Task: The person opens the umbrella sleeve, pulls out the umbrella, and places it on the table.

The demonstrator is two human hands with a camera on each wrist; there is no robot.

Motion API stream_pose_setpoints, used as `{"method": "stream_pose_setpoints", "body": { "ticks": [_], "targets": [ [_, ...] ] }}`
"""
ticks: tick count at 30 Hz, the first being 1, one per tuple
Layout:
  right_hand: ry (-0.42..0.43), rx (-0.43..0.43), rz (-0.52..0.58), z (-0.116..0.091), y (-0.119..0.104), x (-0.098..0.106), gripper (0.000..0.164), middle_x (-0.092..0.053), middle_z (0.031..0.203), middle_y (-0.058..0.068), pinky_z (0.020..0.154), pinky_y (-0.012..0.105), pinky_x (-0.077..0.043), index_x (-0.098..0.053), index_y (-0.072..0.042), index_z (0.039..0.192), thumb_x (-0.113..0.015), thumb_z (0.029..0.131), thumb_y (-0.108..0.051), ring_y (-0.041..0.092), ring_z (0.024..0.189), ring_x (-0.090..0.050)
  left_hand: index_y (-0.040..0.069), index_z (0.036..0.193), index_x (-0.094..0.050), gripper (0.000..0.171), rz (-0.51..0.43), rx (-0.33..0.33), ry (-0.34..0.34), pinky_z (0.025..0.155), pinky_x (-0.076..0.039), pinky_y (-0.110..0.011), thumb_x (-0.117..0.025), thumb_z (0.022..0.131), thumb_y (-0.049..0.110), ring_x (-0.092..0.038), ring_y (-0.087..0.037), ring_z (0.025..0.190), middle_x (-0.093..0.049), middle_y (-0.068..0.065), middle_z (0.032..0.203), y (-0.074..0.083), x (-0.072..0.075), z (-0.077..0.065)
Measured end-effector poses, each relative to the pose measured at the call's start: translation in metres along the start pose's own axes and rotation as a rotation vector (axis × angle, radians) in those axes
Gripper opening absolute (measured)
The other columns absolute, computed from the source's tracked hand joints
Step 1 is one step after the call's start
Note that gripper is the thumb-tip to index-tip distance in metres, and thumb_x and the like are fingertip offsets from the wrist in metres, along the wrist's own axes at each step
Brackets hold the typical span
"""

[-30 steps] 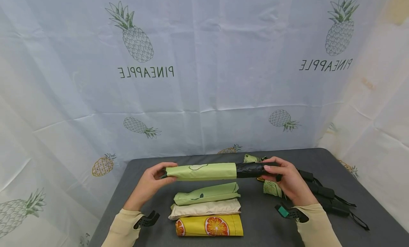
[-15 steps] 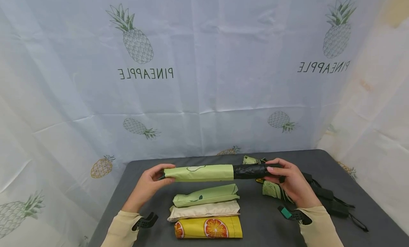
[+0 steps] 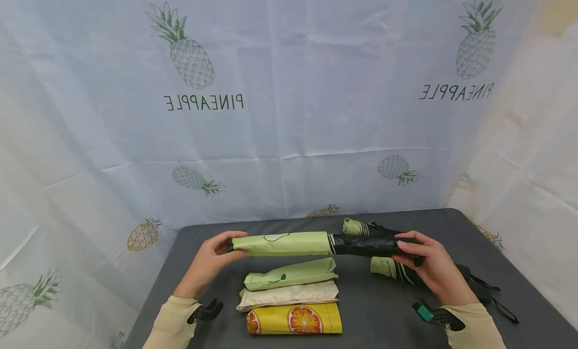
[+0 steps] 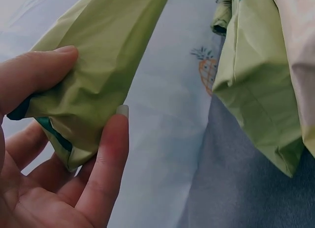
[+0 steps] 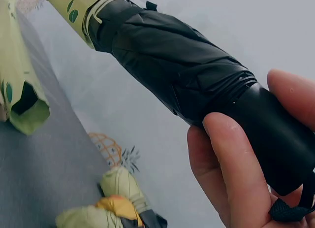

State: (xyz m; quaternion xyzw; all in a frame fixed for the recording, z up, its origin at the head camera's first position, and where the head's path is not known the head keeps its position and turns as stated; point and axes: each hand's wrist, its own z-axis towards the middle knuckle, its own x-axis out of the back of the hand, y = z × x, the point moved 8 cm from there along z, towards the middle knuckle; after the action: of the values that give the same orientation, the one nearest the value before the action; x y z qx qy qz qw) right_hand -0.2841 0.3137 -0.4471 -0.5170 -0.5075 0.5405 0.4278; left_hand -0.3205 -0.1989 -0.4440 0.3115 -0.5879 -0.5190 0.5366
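My left hand (image 3: 209, 263) pinches the far-left end of a light green umbrella sleeve (image 3: 282, 243), thumb on one face and fingers on the other in the left wrist view. From the sleeve's right mouth sticks a folded black umbrella (image 3: 368, 245), level above the table. My right hand (image 3: 433, 263) grips its smooth black handle (image 5: 275, 134), thumb and fingers around it, with the wrist strap (image 5: 290, 211) hanging by the palm. Pale stripes on the umbrella's canopy show at the sleeve mouth. The part inside the sleeve is hidden.
Below the held sleeve lie a green sleeve (image 3: 293, 274), a cream sleeve (image 3: 293, 295) and a yellow orange-slice sleeve (image 3: 322, 319), side by side. Folded umbrellas with green ends (image 3: 384, 266) lie at the right on the dark grey table (image 3: 370, 314). A pineapple-print curtain (image 3: 289, 128) stands behind.
My right hand has moved to the right with the umbrella handle, and more of the black umbrella shows outside the sleeve. My left hand stays nearly in place on the sleeve's end.
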Motion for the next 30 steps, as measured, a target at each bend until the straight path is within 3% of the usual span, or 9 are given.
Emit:
{"method": "stream_pose_setpoints", "body": {
  "ticks": [9,13,19,22,27,30],
  "targets": [
    [0.040,-0.026,0.088,-0.025,0.014,0.037,0.028,-0.061,0.127,-0.016,0.096,0.029,-0.064,-0.077,-0.023,0.123,-0.055,0.114,-0.009,0.006,0.112,-0.071,0.023,0.143,-0.070,0.049,0.042,0.046,0.031,0.101,-0.061,-0.051,-0.084,0.097,0.032,-0.073,-0.014,0.113,-0.065,-0.010,0.146,-0.019,0.006,0.008],
    [0.075,-0.063,0.111,-0.033,0.025,0.052,0.028,-0.060,0.125,-0.018,0.095,0.030,-0.064,-0.077,-0.023,0.123,-0.055,0.114,-0.009,0.007,0.110,-0.071,0.018,0.145,-0.068,0.051,0.036,0.067,0.033,0.102,-0.062,-0.051,-0.083,0.098,0.031,-0.074,-0.014,0.112,-0.066,-0.012,0.144,-0.028,0.006,0.010],
    [0.142,-0.168,0.080,-0.047,0.046,0.067,0.026,-0.064,0.118,-0.020,0.096,0.032,-0.065,-0.079,-0.025,0.119,-0.058,0.113,-0.010,0.006,0.106,-0.073,0.010,0.148,-0.066,0.058,0.039,0.127,0.003,0.101,-0.062,-0.047,-0.083,0.098,0.034,-0.074,-0.025,0.116,-0.068,-0.012,0.138,-0.044,0.000,0.009],
    [0.164,-0.200,0.065,-0.052,0.054,0.072,0.026,-0.066,0.114,-0.019,0.096,0.033,-0.065,-0.079,-0.025,0.115,-0.058,0.112,-0.009,0.006,0.104,-0.073,0.013,0.146,-0.067,0.055,0.100,0.139,-0.035,0.097,-0.063,-0.044,-0.081,0.099,0.037,-0.074,-0.028,0.113,-0.071,-0.011,0.134,-0.049,-0.005,0.009],
    [0.179,-0.224,0.060,-0.056,0.062,0.079,0.026,-0.066,0.112,-0.017,0.097,0.033,-0.064,-0.078,-0.025,0.114,-0.058,0.112,-0.008,0.006,0.103,-0.073,0.026,0.136,-0.073,0.042,0.313,0.128,-0.083,0.078,-0.053,-0.036,-0.078,0.100,0.046,-0.065,-0.021,0.089,-0.075,-0.002,0.120,-0.048,-0.009,0.016],
    [0.195,-0.265,0.046,-0.059,0.068,0.084,0.024,-0.066,0.110,-0.018,0.100,0.033,-0.064,-0.078,-0.026,0.113,-0.060,0.112,-0.010,0.006,0.103,-0.073,0.026,0.136,-0.074,0.041,0.414,0.111,-0.127,0.075,-0.050,-0.036,-0.076,0.101,0.048,-0.061,-0.018,0.088,-0.074,0.000,0.122,-0.044,-0.013,0.020]
  ]
}}
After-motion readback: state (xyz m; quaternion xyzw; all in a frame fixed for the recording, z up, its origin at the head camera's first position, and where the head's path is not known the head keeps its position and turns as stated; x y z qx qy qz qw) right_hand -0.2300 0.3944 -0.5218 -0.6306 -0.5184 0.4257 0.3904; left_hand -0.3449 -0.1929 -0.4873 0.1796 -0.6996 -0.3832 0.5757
